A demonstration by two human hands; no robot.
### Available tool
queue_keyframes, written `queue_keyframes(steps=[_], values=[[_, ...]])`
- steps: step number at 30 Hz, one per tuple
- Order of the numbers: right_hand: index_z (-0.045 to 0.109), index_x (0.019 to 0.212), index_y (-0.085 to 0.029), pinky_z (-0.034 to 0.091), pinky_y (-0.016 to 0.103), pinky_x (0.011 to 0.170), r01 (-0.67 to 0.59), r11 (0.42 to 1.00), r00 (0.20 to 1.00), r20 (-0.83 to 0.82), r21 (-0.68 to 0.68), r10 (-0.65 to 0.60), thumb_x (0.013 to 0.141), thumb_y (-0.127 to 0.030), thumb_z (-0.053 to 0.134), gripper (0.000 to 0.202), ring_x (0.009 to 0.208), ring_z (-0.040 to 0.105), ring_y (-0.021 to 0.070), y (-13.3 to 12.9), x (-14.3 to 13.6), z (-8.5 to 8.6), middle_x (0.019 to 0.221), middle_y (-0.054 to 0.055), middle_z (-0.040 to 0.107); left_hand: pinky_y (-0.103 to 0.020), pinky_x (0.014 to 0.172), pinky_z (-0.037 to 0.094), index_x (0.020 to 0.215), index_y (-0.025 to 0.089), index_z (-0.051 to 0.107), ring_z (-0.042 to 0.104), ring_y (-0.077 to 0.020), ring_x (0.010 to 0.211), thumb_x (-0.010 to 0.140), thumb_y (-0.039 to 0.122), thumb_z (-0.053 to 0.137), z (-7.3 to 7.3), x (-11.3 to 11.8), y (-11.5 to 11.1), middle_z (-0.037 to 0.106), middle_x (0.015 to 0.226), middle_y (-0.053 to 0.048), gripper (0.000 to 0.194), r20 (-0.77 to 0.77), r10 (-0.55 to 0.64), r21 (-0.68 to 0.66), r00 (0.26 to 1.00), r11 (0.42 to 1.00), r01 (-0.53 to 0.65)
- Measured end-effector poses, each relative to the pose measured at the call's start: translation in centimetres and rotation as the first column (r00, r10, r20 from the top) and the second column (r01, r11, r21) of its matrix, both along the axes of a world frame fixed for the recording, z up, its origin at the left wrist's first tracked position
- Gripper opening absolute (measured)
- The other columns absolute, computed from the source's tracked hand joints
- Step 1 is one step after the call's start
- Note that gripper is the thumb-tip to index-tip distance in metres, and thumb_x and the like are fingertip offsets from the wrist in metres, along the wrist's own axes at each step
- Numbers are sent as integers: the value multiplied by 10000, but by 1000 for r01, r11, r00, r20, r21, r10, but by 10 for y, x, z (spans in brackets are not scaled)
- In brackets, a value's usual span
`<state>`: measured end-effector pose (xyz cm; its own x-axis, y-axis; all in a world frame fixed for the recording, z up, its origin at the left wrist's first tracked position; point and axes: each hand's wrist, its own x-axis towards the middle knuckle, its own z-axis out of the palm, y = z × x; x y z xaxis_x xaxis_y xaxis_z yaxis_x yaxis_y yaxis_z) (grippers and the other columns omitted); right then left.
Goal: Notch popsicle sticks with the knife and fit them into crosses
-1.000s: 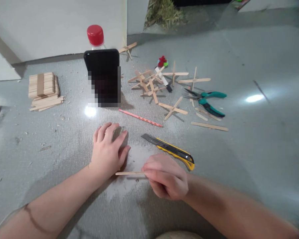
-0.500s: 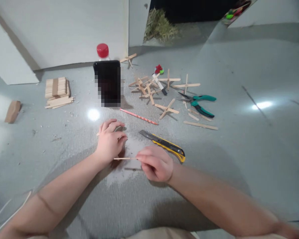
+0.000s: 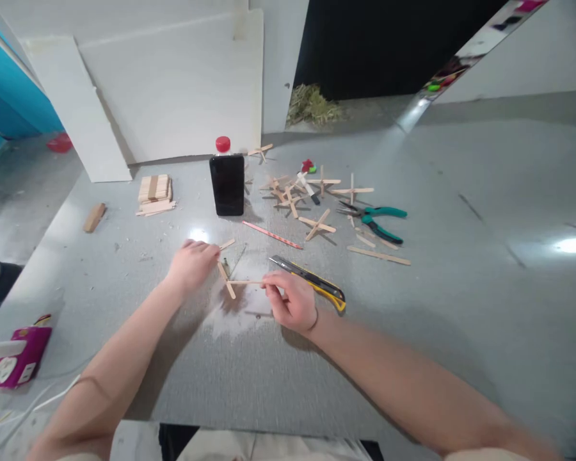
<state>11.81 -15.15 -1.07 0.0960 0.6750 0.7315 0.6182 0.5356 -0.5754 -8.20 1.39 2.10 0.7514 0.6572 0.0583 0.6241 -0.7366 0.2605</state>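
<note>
My right hand (image 3: pixel 290 298) pinches one end of a thin wooden stick (image 3: pixel 244 282) that points left, just above the grey floor. My left hand (image 3: pixel 192 262) holds another craft stick (image 3: pixel 226 282), which slants down to the right and crosses the first one. A short stick piece (image 3: pixel 227 244) lies just beyond my left fingers. A yellow and black utility knife (image 3: pixel 310 282) lies right behind my right hand. A pink pencil (image 3: pixel 271 235) lies further back.
A black phone (image 3: pixel 227 185) leans on a red-capped bottle (image 3: pixel 223 145). Several stick crosses (image 3: pixel 318 224), teal pliers (image 3: pixel 374 218) and loose sticks (image 3: pixel 378 255) lie to the right. A stick stack (image 3: pixel 155 189) and wood block (image 3: pixel 94 217) sit left; a pink box (image 3: pixel 16 357) lies near left.
The camera has pulled back and up, showing more of the floor. My left hand has lifted off the floor with a stick, now crossed with the one in my right hand.
</note>
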Motion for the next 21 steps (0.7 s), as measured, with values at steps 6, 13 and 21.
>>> queue_keyframes(steps=[6,13,21], values=[[592,1052,-239,549,289,638,-9,1000,1000,-8,-27,9,945,-134,474,190,676,677,163,2,-2,-3,789,21,702,-478,997,521,1246,172,597,594,-245,1175,970,359,602,15,-52,12,578,1332,-104,333,113,345,17,932,937,-349],[618,1077,-240,590,322,738,-21,1000,1000,3,8,21,929,-128,494,223,826,721,181,5,0,-2,942,59,748,-382,847,582,1175,148,618,661,-185,967,979,388,587,19,-30,-14,657,1133,-75,311,154,292,-359,944,907,-222],[625,1049,-237,588,340,782,60,995,997,-51,-80,-64,934,-131,500,201,872,714,188,11,3,-1,982,68,737,-344,796,584,1085,136,642,664,-154,875,976,376,598,15,24,-34,676,1022,-53,267,304,37,-600,952,784,161]])
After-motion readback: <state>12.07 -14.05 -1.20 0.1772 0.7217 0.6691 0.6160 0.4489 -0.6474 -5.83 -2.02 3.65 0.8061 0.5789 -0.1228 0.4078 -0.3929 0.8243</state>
